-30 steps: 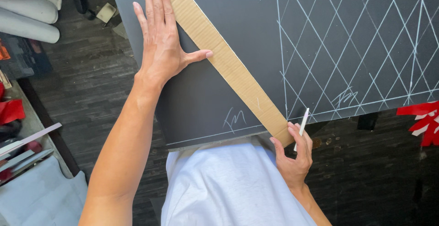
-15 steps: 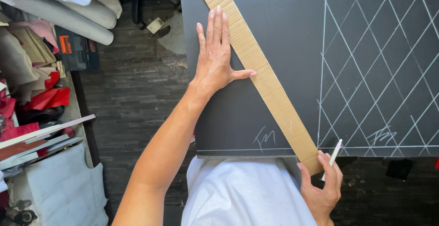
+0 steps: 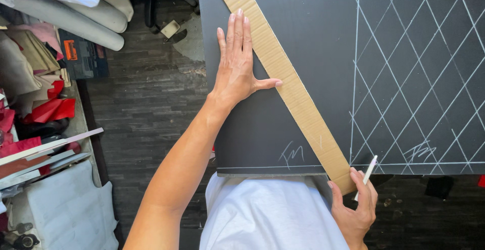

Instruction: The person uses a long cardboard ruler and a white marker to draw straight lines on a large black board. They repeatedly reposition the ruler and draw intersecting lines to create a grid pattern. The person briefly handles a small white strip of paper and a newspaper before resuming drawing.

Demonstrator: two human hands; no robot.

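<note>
Cardboard strip [image 3: 283, 75], long, tan and ribbed, lies slantwise across a matte black sheet [image 3: 313, 22] chalked with white diamond lines, on a surface above a dark plank floor [image 3: 146, 103]. Rolled fabric [image 3: 76, 20] lies to the side. The left hand [image 3: 237, 68] presses flat, fingers spread, thumb touching the strip. The right hand [image 3: 356, 207] steadies the strip's near end, pinching a white chalk stick [image 3: 366, 176].

Cardboard strip [image 3: 283, 78] and both hands farther right across the dark sheet [image 3: 313, 37].
</note>
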